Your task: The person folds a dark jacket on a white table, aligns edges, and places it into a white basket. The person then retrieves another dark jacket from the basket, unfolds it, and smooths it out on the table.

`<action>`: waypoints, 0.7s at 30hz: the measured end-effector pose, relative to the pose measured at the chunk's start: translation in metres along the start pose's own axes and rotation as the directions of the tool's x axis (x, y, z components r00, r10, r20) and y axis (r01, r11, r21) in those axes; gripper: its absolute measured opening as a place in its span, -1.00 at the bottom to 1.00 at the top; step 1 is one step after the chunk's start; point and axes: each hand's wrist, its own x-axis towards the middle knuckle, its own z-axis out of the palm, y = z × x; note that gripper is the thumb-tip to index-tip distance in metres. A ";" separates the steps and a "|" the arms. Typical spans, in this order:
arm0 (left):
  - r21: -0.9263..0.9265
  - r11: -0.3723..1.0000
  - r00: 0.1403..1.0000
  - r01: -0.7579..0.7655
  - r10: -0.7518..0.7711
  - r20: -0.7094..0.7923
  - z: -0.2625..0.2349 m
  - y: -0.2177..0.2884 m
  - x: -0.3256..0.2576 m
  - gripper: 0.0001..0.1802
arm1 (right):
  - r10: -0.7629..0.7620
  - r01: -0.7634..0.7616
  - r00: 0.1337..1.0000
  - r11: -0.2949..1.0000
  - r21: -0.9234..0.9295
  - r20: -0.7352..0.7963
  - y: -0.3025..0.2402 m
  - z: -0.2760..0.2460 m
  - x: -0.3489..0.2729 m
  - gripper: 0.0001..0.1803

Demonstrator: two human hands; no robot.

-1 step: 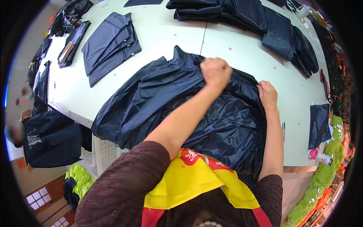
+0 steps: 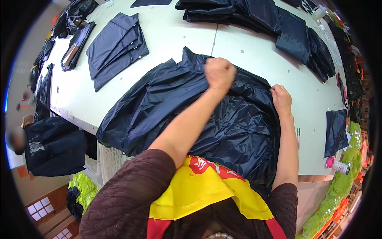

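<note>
A large, shiny dark navy garment (image 2: 167,107) lies crumpled across the white table (image 2: 246,47) in front of me, hanging over the near edge. My left hand (image 2: 219,74) is clenched on a bunch of its fabric near the far edge. At the garment's right edge, my right hand (image 2: 281,99) pinches the cloth.
Folded navy pieces (image 2: 115,47) lie at the far left, more stacked navy garments (image 2: 258,16) along the back and right. A small navy piece (image 2: 336,131) and a pink-capped tube (image 2: 337,165) sit at the right. Another person in dark clothes (image 2: 51,145) is at the left, lime-green fabric (image 2: 81,189) below.
</note>
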 end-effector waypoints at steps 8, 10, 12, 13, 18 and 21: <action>-0.210 0.954 0.914 0.212 -0.118 0.389 -0.070 -0.074 0.028 -0.82 | 0.134 -0.122 0.987 0.985 -0.120 0.091 -0.014 0.020 0.025 -0.89; -0.181 0.964 0.921 0.197 -0.118 0.370 -0.086 -0.086 0.030 -0.80 | 0.284 -0.238 0.920 0.952 -0.193 0.269 -0.026 0.006 0.032 -0.80; -0.070 0.974 0.919 0.218 -0.180 0.350 -0.096 -0.099 0.033 -0.76 | 0.176 -0.138 0.969 0.968 -0.208 0.176 -0.040 0.008 0.039 -0.73; -0.099 0.969 0.902 0.228 -0.172 0.395 -0.097 -0.108 0.032 -0.75 | 0.113 -0.082 0.985 0.972 -0.220 0.133 -0.052 0.008 0.045 -0.69; 0.076 0.946 0.773 0.315 -0.302 0.558 -0.088 -0.109 0.034 -0.68 | -0.030 -0.035 0.968 0.966 0.255 0.248 -0.139 0.043 0.094 -0.52; 0.127 0.935 0.758 0.331 -0.343 0.555 -0.083 -0.111 0.031 -0.70 | -0.031 -0.096 0.947 0.922 0.375 0.319 -0.172 0.078 0.114 -0.57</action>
